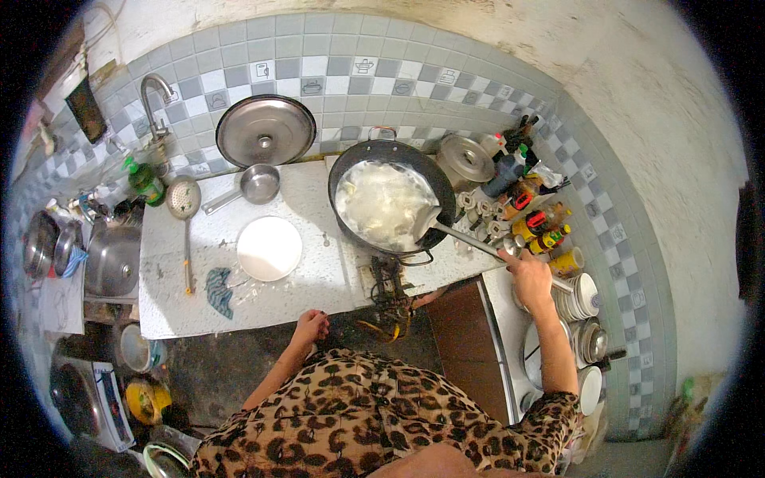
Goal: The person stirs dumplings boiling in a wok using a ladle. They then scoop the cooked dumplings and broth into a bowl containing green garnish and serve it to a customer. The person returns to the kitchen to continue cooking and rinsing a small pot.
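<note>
My right hand (531, 278) is closed round the handle of a metal wok spatula (472, 239). The spatula's blade rests at the right inside of a dark wok (443, 179), which holds a bubbling, whitish liquid (382, 200); pieces in it cannot be told apart. My left hand (313, 326) hangs by the counter's front edge with its fingers curled, and nothing shows in it. Ahead of it on the white counter stand a round white plate or bowl (269, 248) and a small metal saucepan (260, 184).
A skimmer (183, 198), a striped cloth (219, 291) and a green pump bottle (145, 183) lie or stand at left by the sink (112, 263). A large lid (266, 131) leans on the tiles. Sauce bottles (541, 239) and stacked bowls (583, 297) line the right side.
</note>
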A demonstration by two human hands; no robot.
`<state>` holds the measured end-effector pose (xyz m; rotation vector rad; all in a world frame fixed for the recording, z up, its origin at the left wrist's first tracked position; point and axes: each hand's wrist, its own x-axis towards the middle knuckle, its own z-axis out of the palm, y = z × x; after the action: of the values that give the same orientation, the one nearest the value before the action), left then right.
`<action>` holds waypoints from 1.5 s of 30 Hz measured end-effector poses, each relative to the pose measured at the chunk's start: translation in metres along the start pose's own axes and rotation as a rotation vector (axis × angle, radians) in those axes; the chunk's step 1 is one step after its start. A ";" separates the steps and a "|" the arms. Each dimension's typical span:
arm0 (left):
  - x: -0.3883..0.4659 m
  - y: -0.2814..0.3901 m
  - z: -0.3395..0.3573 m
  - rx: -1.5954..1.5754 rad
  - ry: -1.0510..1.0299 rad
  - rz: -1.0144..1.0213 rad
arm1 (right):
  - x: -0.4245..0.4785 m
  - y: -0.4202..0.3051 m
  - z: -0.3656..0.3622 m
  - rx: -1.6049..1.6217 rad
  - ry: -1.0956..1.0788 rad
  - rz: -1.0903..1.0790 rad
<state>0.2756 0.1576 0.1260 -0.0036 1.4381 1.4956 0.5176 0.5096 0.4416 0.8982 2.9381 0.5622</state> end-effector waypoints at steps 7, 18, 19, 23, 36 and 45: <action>-0.007 0.001 -0.001 0.011 0.021 -0.003 | -0.001 -0.017 0.037 0.156 -0.007 0.045; -0.010 0.011 0.005 0.044 0.036 -0.019 | 0.015 -0.052 0.086 0.276 -0.019 0.134; -0.009 0.009 0.004 0.036 0.037 -0.023 | 0.018 -0.055 0.088 0.280 -0.016 0.137; -0.002 0.000 0.000 0.010 0.010 0.002 | 0.034 -0.072 0.093 0.295 -0.003 0.149; 0.003 -0.007 -0.002 0.003 -0.014 0.010 | 0.031 -0.099 0.097 0.700 0.170 0.276; 0.001 -0.009 -0.001 0.031 -0.030 0.002 | -0.036 -0.133 0.083 1.599 -0.023 0.438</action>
<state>0.2804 0.1557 0.1182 0.0395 1.4376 1.4687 0.4862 0.4152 0.3155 1.4216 2.6075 -2.0221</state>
